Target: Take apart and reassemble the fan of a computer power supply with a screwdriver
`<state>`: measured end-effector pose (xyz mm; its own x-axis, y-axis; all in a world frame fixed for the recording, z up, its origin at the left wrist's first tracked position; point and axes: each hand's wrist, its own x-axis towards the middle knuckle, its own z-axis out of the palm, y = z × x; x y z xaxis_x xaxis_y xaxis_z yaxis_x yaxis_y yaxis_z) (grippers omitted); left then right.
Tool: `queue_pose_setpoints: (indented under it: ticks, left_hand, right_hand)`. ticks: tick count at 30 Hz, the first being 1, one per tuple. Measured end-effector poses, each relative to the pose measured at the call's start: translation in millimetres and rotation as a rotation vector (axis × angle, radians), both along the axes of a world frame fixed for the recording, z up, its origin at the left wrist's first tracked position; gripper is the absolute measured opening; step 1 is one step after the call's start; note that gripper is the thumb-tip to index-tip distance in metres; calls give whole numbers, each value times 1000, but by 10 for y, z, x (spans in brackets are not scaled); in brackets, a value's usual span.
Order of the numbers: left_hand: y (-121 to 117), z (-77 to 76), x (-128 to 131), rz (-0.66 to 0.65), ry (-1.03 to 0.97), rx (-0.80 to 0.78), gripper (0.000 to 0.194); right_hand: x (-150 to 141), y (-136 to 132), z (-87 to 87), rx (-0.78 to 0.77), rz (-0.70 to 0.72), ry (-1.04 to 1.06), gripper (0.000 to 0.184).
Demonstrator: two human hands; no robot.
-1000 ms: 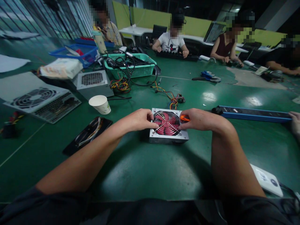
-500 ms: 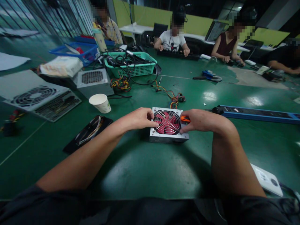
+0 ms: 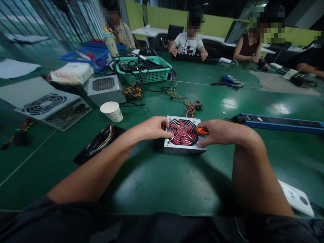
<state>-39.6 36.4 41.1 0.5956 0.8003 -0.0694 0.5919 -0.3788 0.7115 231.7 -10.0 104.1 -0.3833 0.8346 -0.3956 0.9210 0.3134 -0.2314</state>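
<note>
A silver computer power supply unit [image 3: 186, 147] lies on the green table with its red fan [image 3: 182, 132] and round wire grille facing up. My left hand [image 3: 158, 127] grips its left side, the thumb resting on top by the grille. At the right side is my right hand [image 3: 215, 131], its thumb against the near right corner. A small orange object [image 3: 203, 131] is tucked in the right fingers; most of it is hidden, so its kind cannot be told. Coloured cables [image 3: 191, 109] run from behind the unit across the table.
A paper cup [image 3: 111, 111] and a black panel with wires [image 3: 100, 142] are to the left. Larger metal casings [image 3: 60, 118] and a green basket [image 3: 152, 75] of cables stand farther back. A blue power strip [image 3: 280, 123] lies right. Several people sit opposite.
The whole view has shifted slightly, so everything sits a little farther right. Both hands keep their places at the power supply unit's sides.
</note>
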Motion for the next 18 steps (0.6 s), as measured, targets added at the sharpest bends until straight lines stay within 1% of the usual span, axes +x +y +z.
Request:
queue_pose_setpoints:
  ticks: [2, 3, 6, 8, 11, 14, 18]
  left_hand:
    - [-22, 23, -9, 13, 5, 27, 46]
    - [-36, 40, -14, 26, 21, 46, 51]
    - [-79, 92, -25, 61, 77, 109, 70]
    - [-100, 111, -24, 53, 87, 160, 77]
    - [-116, 106, -13, -28, 113, 230, 81]
    - [-122, 84, -4, -129, 161, 252, 83]
    - [-125, 81, -8, -206, 168, 274, 78]
  right_hand:
    - [-9, 14, 3, -1, -37, 39, 32]
    - [-17, 27, -2, 35, -67, 62, 31]
    - [-34, 90, -47, 240, -190, 81, 29]
    - [-28, 137, -89, 328, -249, 55, 28]
    - [11, 194, -141, 329, -286, 21, 26]
    - [41, 216, -164, 321, -292, 33, 26]
    - [18, 210, -167, 294, -305, 45, 26]
